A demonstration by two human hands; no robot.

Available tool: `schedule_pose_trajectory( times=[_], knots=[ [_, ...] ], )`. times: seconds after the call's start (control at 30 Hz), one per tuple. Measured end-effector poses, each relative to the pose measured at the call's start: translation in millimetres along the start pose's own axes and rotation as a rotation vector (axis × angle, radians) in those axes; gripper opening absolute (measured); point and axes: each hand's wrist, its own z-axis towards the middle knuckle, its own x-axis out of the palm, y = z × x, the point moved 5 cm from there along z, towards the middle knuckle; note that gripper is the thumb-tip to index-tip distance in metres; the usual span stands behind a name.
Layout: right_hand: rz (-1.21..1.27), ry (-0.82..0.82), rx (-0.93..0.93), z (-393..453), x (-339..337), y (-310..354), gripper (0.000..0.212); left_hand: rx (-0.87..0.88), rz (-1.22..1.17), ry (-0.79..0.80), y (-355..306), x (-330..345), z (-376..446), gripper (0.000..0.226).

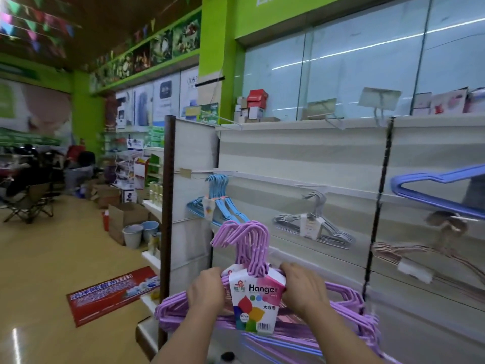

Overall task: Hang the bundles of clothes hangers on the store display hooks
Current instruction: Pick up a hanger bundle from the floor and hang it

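A white slatted display wall point(301, 158) fills the right side of the shop, ending at a dark brown upright post point(168, 206) on its left edge, and above it runs a row of pale frosted glass panels point(354, 67) that reflect long strips of ceiling light under a bright green fascia point(275, 14). Left of the wall the glossy tan floor point(52, 258) carries a red rectangular floor sticker point(112, 295), brown cardboard boxes point(126, 216) and two grey plastic buckets point(140, 232). Farther left of the wall stands a dark folding chair point(29, 203), with coloured triangular bunting point(34, 24) under the dark ceiling.
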Motion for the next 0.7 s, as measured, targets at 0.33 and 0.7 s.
schedule_pose_trajectory(
  times=[0.33, 0.7],
  knots=[
    [-0.132, -0.065, -0.044, 93, 30, 48, 0.027, 0.049, 0.017, -0.111, 34, -14, 103, 0.018],
    [-0.068, 0.138, 0.003, 225, 86, 52, 0.024, 0.050, 0.020, -0.058, 50, 13, 229, 0.020]
  ],
)
